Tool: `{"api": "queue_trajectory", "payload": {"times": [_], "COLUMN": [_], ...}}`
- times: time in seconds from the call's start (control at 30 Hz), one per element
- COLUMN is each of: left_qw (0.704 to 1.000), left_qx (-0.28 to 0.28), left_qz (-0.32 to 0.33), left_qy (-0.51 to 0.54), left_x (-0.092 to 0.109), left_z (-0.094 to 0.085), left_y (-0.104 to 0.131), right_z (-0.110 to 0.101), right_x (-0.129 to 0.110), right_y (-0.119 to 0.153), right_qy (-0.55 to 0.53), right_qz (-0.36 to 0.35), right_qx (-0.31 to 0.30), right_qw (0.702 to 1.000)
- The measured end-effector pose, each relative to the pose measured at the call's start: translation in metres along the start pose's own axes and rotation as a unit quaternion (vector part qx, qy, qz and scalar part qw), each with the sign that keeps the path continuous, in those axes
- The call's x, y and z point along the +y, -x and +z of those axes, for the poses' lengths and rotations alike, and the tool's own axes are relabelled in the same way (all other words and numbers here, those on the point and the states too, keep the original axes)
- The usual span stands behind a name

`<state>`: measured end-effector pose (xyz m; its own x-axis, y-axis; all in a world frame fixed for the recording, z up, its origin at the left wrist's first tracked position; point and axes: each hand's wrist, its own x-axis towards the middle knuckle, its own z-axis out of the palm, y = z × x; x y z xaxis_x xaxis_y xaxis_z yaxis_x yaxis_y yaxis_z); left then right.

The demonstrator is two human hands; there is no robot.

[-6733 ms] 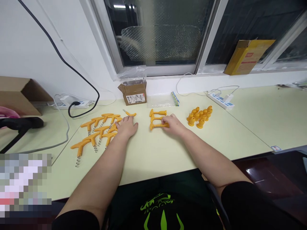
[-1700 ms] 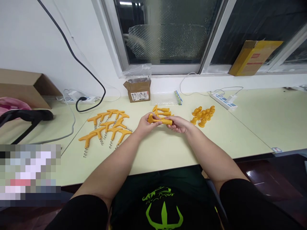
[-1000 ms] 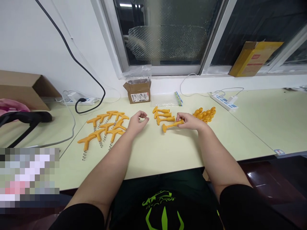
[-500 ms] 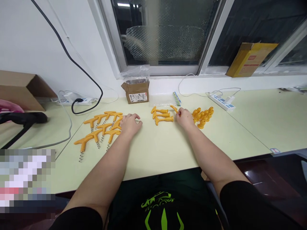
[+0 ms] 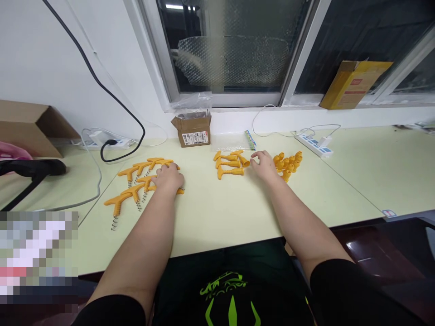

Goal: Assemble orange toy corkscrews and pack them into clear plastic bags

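Note:
My left hand [image 5: 169, 178] lies over the right side of a group of yellow-handled corkscrews [image 5: 132, 191]. Its fingers curl down on one corkscrew [image 5: 180, 192], whose yellow handle sticks out beside the palm; most of it is hidden. Metal spirals show below several of the other handles. My right hand [image 5: 265, 166] is open with bent, parted fingers and nothing in it. It hovers between a cluster of upright yellow sleeves [image 5: 288, 164] and several corkscrews with their spirals covered by sleeves [image 5: 231, 164]. The sleeved corkscrew [image 5: 244, 160] nearest that hand lies slanted.
A small cardboard box [image 5: 193, 131] and a clear plastic bag [image 5: 228, 142] sit at the back by the window. Power strips [image 5: 311, 144] with cables lie on both sides. A black cable [image 5: 91, 68] hangs at left, and a yellow carton [image 5: 355, 85] leans on the sill.
My right hand has let go of the sleeved corkscrew, which now lies beside the others, and has opened. My left hand has moved left onto the corkscrews and closed on one.

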<state>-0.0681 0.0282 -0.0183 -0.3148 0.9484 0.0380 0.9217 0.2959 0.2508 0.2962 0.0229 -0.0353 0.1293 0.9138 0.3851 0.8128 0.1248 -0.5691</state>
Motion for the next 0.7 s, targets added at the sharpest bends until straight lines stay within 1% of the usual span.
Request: {"api": "queue_trajectory", "payload": {"times": [0.07,0.13,0.17,0.23,0.3,0.43,0.53,0.63,0.7], "left_qw": [1.000,0.999,0.999,0.998,0.996,0.996,0.996,0.997,0.997], "left_qx": [0.006,0.009,0.009,0.006,0.000,-0.007,-0.004,0.002,0.010], "left_qz": [0.012,0.026,0.036,0.058,0.080,0.090,0.084,0.077,0.075], "left_qy": [0.010,0.017,0.020,0.026,0.026,0.010,0.019,0.026,0.023], "left_x": [-0.001,-0.001,0.000,0.001,0.001,0.000,-0.001,-0.001,0.000], "left_z": [0.002,0.003,0.003,0.004,0.005,0.007,0.009,0.009,0.008], "left_y": [-0.001,0.000,0.000,0.001,0.001,-0.002,-0.004,-0.004,-0.004], "right_z": [-0.019,-0.037,-0.045,-0.060,-0.071,-0.082,-0.082,-0.077,-0.072], "right_x": [0.002,0.006,0.010,0.017,0.022,0.025,0.021,0.015,0.011], "right_y": [0.001,0.000,-0.001,-0.004,-0.006,-0.006,-0.005,-0.002,0.000], "right_qy": [0.079,0.147,0.170,0.193,0.198,0.218,0.226,0.213,0.176], "right_qz": [0.042,0.103,0.133,0.183,0.206,0.214,0.215,0.188,0.157], "right_qx": [0.028,0.034,0.022,-0.030,-0.086,-0.162,-0.192,-0.193,-0.193], "right_qw": [0.996,0.983,0.976,0.964,0.954,0.938,0.931,0.939,0.952]}}
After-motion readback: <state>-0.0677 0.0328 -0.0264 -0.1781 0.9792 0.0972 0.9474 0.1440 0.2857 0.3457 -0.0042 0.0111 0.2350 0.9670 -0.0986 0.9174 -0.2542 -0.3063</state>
